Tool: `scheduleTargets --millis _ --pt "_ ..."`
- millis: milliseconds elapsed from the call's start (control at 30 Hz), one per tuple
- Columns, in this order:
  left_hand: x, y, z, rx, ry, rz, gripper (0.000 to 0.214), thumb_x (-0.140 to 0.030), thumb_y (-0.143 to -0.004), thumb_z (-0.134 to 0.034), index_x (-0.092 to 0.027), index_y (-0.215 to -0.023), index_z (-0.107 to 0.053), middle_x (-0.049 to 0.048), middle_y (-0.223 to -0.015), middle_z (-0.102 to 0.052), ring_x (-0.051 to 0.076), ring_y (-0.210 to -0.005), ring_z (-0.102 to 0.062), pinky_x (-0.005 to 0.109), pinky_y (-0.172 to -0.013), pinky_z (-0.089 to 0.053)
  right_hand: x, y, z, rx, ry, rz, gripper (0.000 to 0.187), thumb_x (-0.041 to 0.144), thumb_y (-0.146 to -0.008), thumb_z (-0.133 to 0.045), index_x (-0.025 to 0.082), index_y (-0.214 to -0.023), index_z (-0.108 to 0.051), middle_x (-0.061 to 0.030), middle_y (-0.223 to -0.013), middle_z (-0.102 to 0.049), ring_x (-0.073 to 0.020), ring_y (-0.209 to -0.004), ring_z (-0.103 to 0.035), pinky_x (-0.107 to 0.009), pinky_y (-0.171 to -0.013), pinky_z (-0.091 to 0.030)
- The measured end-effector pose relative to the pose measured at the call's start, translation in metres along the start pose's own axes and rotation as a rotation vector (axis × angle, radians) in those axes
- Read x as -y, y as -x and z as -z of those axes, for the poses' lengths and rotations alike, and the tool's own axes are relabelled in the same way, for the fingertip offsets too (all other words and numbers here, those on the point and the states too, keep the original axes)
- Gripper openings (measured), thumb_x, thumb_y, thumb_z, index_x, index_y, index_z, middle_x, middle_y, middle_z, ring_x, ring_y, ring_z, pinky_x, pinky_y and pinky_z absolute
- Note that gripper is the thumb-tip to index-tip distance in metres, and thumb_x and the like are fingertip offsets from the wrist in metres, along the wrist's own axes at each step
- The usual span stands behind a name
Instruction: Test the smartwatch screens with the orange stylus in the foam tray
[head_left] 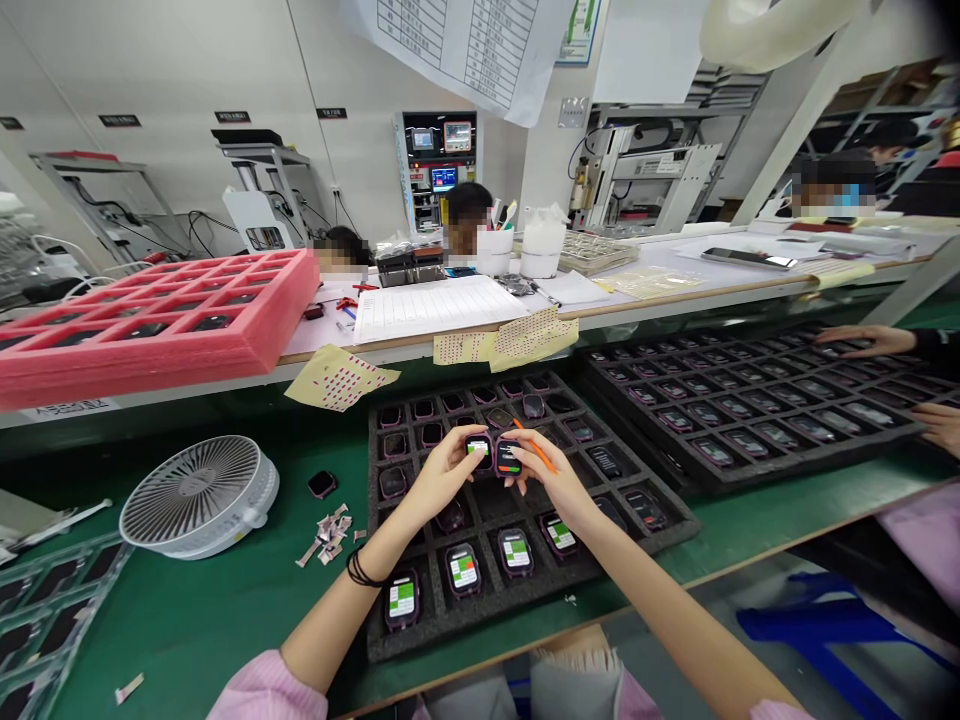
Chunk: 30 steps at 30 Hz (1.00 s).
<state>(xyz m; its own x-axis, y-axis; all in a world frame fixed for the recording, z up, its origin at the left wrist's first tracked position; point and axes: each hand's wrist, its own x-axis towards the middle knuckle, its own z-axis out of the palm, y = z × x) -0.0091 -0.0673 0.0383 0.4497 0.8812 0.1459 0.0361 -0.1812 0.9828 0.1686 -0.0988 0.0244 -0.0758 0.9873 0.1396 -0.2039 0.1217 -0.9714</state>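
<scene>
My left hand (450, 468) grips a smartwatch body (478, 452) with a lit white and green screen, thumb on its face. Right beside it, my right hand (546, 468) holds a second smartwatch body (509, 458), its screen dark with orange and green patches. An orange pen-like stick (534, 446) also sits in the right hand's fingers. Both hands are over a black foam tray (480, 632) of watch bodies in separate compartments. Several in the front row, such as one watch (516, 552), show lit green and white screens; most farther back are dark.
A white fan (201, 496), a lone watch (322, 484) and small strips (330, 535) lie left on the green bench. Above is a shelf with a pink foam tray (277, 310) and sticker sheets (341, 378). At right, a co-worker's hand (866, 340) reaches over another black tray (739, 475).
</scene>
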Motion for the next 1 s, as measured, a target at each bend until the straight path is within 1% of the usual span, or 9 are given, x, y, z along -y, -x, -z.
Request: scheduleTargets --millis 233,367,500,633,700,1000 --pt "-0.0022 0.0025 -0.0008 0.031 -0.012 -0.002 0.036 -0.034 -0.084 -0.055 -0.019 -0.116 -0.051 0.0068 -0.103 -0.059 0.014 -0.08 -0.056 0.02 -0.059 -0.046 -0.0003 0.0003 0.0015 -0.004 -0.006 -0.033 0.023 0.033 -0.08 -0.061 0.02 -0.099 -0.06 -0.0016 -0.084 -0.061 -0.0127 -0.055 -0.062 -0.022 -0.042 -0.043" --pt "-0.0048 0.0031 -0.0008 0.016 -0.014 -0.026 0.036 -0.033 -0.083 -0.057 -0.018 -0.115 -0.051 0.0081 -0.107 -0.059 0.016 -0.085 -0.058 0.022 -0.061 -0.047 0.0008 0.0007 0.0002 -0.009 -0.006 -0.02 0.023 0.033 -0.08 -0.06 0.02 -0.099 -0.06 -0.0019 -0.082 -0.062 -0.0135 -0.056 -0.063 -0.022 -0.043 -0.043" --pt "-0.0054 0.0028 0.0003 -0.017 0.001 -0.07 0.034 -0.031 -0.082 -0.058 -0.017 -0.113 -0.053 0.0089 -0.113 -0.059 0.019 -0.095 -0.058 0.025 -0.071 -0.049 0.0019 0.0003 -0.0014 -0.001 0.002 -0.006 0.024 0.033 -0.08 -0.06 0.021 -0.1 -0.06 -0.0015 -0.082 -0.062 -0.0142 -0.057 -0.064 -0.022 -0.043 -0.043" --pt "-0.0074 0.0035 0.0009 -0.017 0.018 -0.069 0.039 -0.028 -0.079 -0.062 -0.017 -0.115 -0.05 0.0091 -0.114 -0.059 0.02 -0.101 -0.058 0.029 -0.082 -0.048 0.0036 0.0004 -0.0025 0.009 0.01 0.011 0.024 0.033 -0.08 -0.06 0.021 -0.101 -0.059 -0.0024 -0.087 -0.062 -0.0147 -0.059 -0.064 -0.022 -0.043 -0.043" --pt "-0.0084 0.0039 0.0008 -0.012 0.01 -0.072 0.042 -0.026 -0.078 -0.064 -0.017 -0.116 -0.049 0.0094 -0.115 -0.059 0.02 -0.102 -0.058 0.03 -0.085 -0.048 0.0044 0.0007 -0.0029 0.012 0.011 0.014 0.024 0.033 -0.08 -0.06 0.021 -0.101 -0.059 -0.0024 -0.086 -0.062 -0.0145 -0.059 -0.064 -0.022 -0.043 -0.043" --pt "-0.008 0.0031 0.0023 -0.018 -0.011 -0.069 0.041 -0.027 -0.079 -0.063 -0.017 -0.117 -0.05 0.0097 -0.114 -0.059 0.02 -0.102 -0.057 0.029 -0.082 -0.048 0.0046 0.0013 -0.0025 0.01 0.009 0.016 0.025 0.034 -0.08 -0.061 0.021 -0.101 -0.058 -0.0028 -0.09 -0.062 -0.0137 -0.058 -0.064 -0.022 -0.042 -0.043"
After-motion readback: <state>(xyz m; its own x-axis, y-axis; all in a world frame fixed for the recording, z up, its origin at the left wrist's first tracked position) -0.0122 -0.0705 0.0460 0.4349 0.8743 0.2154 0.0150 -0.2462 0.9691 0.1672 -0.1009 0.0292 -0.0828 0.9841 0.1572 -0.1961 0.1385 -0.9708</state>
